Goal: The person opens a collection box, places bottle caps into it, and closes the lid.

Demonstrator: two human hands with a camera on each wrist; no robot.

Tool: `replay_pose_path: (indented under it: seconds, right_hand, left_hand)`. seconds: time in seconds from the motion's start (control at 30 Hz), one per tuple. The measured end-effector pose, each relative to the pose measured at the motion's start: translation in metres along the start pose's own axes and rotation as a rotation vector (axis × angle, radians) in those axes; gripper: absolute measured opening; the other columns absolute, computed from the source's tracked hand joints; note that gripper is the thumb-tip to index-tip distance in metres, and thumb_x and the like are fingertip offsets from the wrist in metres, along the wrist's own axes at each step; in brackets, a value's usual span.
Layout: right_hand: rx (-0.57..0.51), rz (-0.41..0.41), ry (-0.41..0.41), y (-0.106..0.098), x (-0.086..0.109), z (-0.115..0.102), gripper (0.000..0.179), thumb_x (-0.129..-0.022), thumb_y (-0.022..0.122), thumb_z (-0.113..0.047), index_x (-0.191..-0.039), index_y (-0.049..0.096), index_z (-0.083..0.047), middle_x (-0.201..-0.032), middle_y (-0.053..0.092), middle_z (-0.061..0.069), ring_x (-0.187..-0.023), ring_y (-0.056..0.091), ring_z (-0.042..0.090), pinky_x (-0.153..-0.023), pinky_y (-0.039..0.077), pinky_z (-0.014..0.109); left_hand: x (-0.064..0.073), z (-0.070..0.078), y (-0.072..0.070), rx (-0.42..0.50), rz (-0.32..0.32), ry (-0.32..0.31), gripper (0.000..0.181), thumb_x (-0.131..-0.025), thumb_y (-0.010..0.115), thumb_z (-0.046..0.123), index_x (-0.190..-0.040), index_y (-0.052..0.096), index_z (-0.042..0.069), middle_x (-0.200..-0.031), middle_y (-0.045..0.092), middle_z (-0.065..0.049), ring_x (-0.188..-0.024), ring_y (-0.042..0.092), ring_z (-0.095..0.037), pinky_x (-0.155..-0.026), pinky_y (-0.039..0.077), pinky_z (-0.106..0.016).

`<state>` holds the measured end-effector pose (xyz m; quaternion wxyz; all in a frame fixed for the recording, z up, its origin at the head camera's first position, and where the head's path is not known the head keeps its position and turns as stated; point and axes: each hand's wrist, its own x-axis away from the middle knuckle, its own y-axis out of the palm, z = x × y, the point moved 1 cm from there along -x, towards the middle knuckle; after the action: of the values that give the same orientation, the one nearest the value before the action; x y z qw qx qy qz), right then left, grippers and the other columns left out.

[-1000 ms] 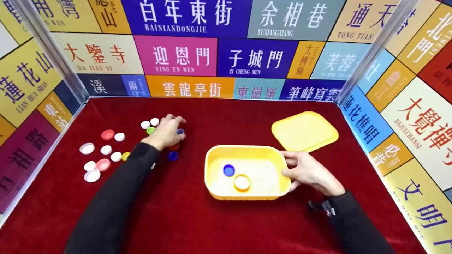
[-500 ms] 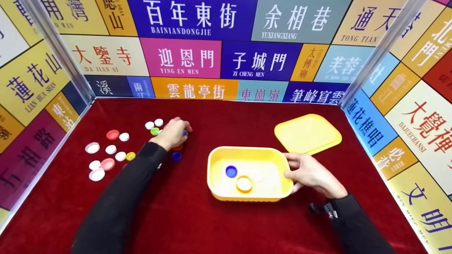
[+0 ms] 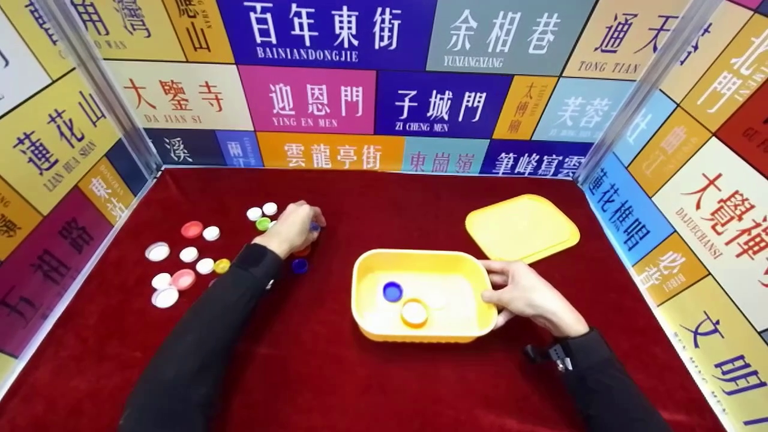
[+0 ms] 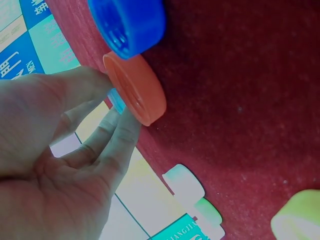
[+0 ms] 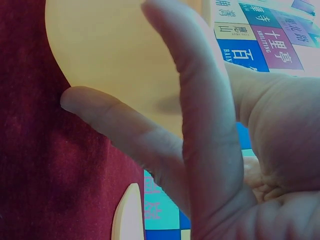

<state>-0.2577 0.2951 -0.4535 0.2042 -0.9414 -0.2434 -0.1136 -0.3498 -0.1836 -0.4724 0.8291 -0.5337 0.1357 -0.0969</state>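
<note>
My left hand [image 3: 292, 229] is down among bottle caps on the left half of the table, thumb and fingertips pinching a blue bottle cap [image 3: 315, 227]. In the left wrist view an orange cap [image 4: 135, 90] partly hides that pinched cap [image 4: 116, 101], and another blue cap [image 4: 135, 25] lies beside the orange one. My right hand [image 3: 531, 298] grips the right wall of a yellow plastic box [image 3: 420, 334], thumb at the rim and fingers outside. Inside the box lie a blue cap [image 3: 392, 291] and a white-and-orange cap [image 3: 414, 313].
Several white, red, yellow and green caps, among them a red cap [image 3: 192, 229], are scattered over the red cloth [image 3: 336, 384] at left. A yellow lid [image 3: 522, 228] lies behind the right hand. Printed panels [image 3: 312, 99] wall in the back and sides.
The head view has shifted slightly. My left fingers have drawn together around the blue bottle cap. The right hand keeps its grip on the box, and the caps inside stay put.
</note>
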Motion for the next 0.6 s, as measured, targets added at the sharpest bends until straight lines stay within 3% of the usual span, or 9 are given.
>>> replay_pose_path:
  seconds: [0.33, 0.6]
  right_hand:
    - [0.002, -0.007, -0.006, 0.001, 0.000, 0.000, 0.072, -0.105, 0.070, 0.005, -0.174, 0.049, 0.001, -0.155, 0.070, 0.035, -0.103, 0.087, 0.042, -0.070, 0.073, 0.050]
    - [-0.006, -0.009, -0.003, 0.001, 0.001, 0.000, 0.071, -0.106, 0.069, 0.005, -0.174, 0.049, 0.000, -0.153, 0.071, 0.033, -0.103, 0.087, 0.041, -0.070, 0.073, 0.050]
  left_hand:
    - [0.007, 0.018, -0.007, 0.039, 0.049, 0.036, 0.023, -0.103, 0.080, 0.002, -0.126, 0.084, -0.001, -0.124, 0.076, -0.030, -0.118, 0.076, -0.046, -0.109, 0.065, -0.056]
    - [0.018, 0.054, -0.015, 0.087, 0.096, 0.159, 0.022, -0.102, 0.083, 0.004, -0.124, 0.085, 0.000, -0.117, 0.074, -0.028, -0.107, 0.076, -0.042, -0.104, 0.069, -0.053]
